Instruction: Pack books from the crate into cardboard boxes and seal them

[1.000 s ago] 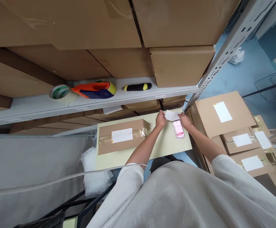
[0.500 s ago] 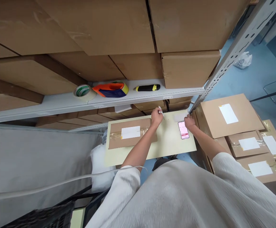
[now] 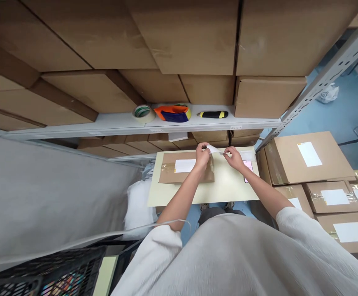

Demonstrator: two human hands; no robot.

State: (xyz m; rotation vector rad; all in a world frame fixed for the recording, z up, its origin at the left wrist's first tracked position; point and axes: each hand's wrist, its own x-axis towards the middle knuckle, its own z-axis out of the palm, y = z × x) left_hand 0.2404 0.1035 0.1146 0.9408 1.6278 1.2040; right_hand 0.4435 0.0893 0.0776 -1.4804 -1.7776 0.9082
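Head view: paper slip (image 3: 212, 149) between left hand (image 3: 202, 156), right hand (image 3: 235, 158).

A stockroom with a packing spot: a metal rack (image 3: 330, 78) holds brown cardboard boxes (image 3: 271, 98) on 2 visible levels, with a tape roll (image 3: 144, 114), a tape dispenser (image 3: 173, 114) and a utility knife (image 3: 212, 114) on 1 shelf (image 3: 185, 130). Labelled parcels (image 3: 330, 164) stand stacked beside the table (image 3: 228, 187).

On our tabletop (image 3: 228, 187) we see a carton (image 3: 177, 177) and smartphone (image 3: 248, 165). Our shelf (image 3: 114, 120) bears boxes (image 3: 268, 98), a tape roll (image 3: 148, 116), tape dispenser (image 3: 174, 114) and utility knife (image 3: 212, 114).
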